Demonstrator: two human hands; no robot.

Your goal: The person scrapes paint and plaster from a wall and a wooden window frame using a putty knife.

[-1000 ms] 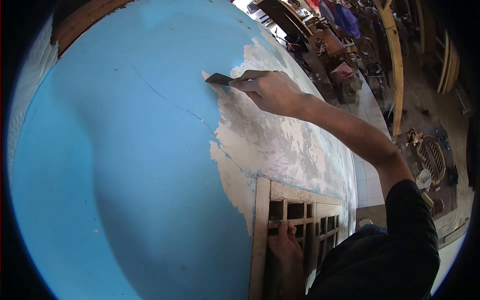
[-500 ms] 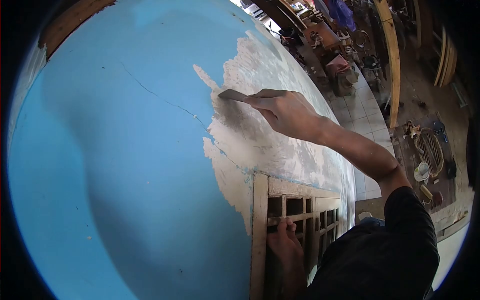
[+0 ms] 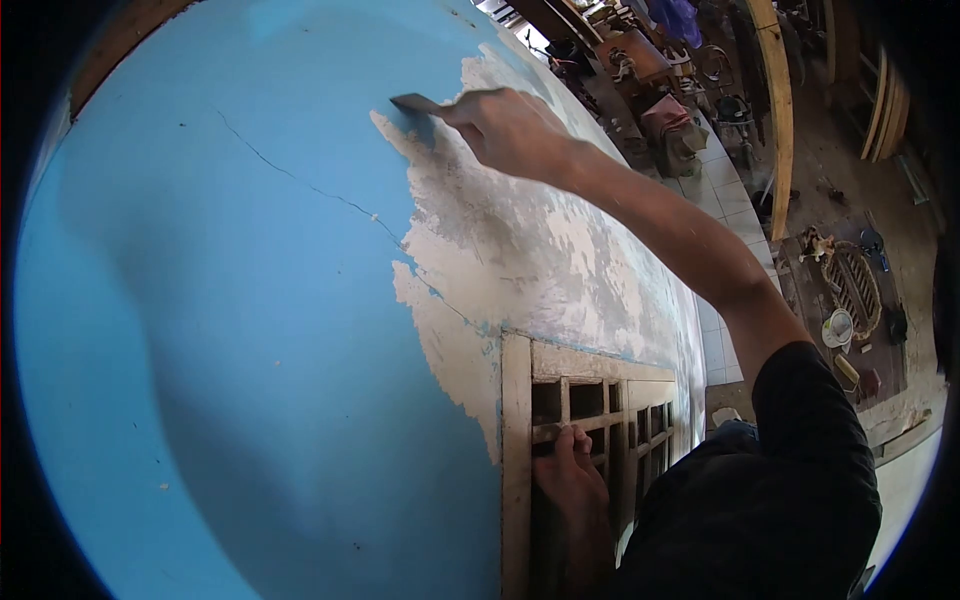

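Observation:
My right hand (image 3: 500, 125) is closed round a scraper (image 3: 412, 103), its flat blade held at the upper edge of the stripped patch. Blue paint (image 3: 290, 260) covers the wall to the left, and a thin crack runs slanting across it. Pale bare plaster (image 3: 480, 230) with a ragged border spreads below and to the right of the blade. Lower down, my left hand (image 3: 575, 475) grips a bar of the wooden window frame (image 3: 516, 450). Most of the scraper's handle is hidden inside my right hand.
A wooden post (image 3: 778, 120) stands to the right, beyond my arm. White floor tiles (image 3: 715, 180) run below the wall. Farther right, a white bucket (image 3: 838, 327) and a woven item (image 3: 852, 290) lie near other clutter. A purple cloth (image 3: 677, 20) hangs at the top.
My right hand and the scraper have moved up and left along the wall, to the patch's upper edge. My left hand stays on the window bar. The view has shifted slightly.

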